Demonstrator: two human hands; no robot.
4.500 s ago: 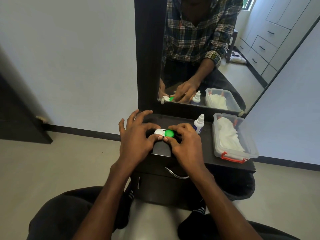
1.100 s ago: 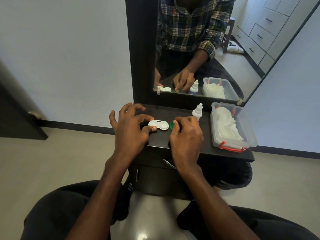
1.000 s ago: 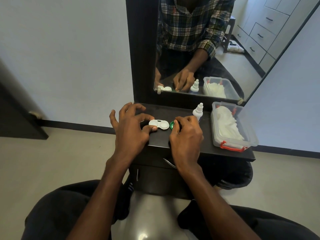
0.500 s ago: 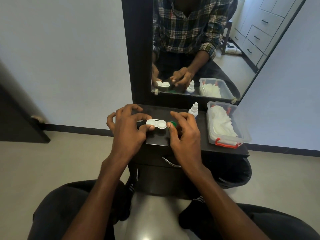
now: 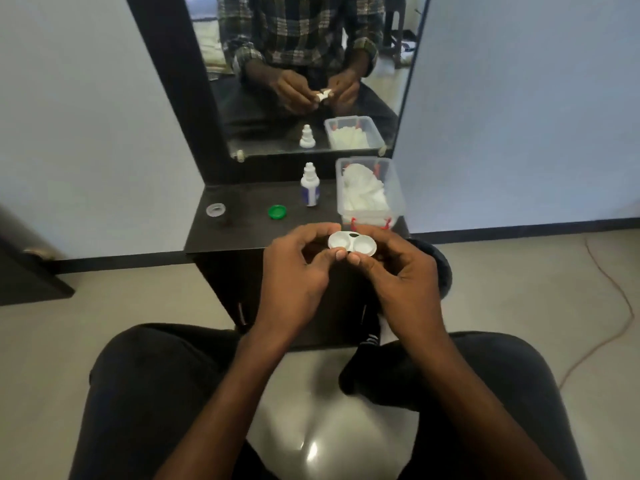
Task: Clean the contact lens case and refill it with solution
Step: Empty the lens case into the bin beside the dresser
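Observation:
The white contact lens case (image 5: 352, 242) is lifted off the dark dresser top (image 5: 242, 233), with both wells uncovered and facing up. My left hand (image 5: 298, 271) pinches its left end and my right hand (image 5: 398, 268) pinches its right end. The green cap (image 5: 277, 212) lies on the dresser top, and a clear white cap (image 5: 215, 210) lies further left. The small white solution bottle (image 5: 309, 184) stands upright at the back, capped.
A clear plastic box (image 5: 394, 188) with red latches, filled with white tissues, sits at the right of the dresser. A mirror (image 5: 304, 74) behind reflects my hands and the bottle. My knees sit below, over a glossy floor; an orange cable (image 5: 620, 306) lies at right.
The case was resting on the dresser under my fingers; now both hands have lifted it toward me. Both caps now lie loose on the dresser. The view has shifted left and down.

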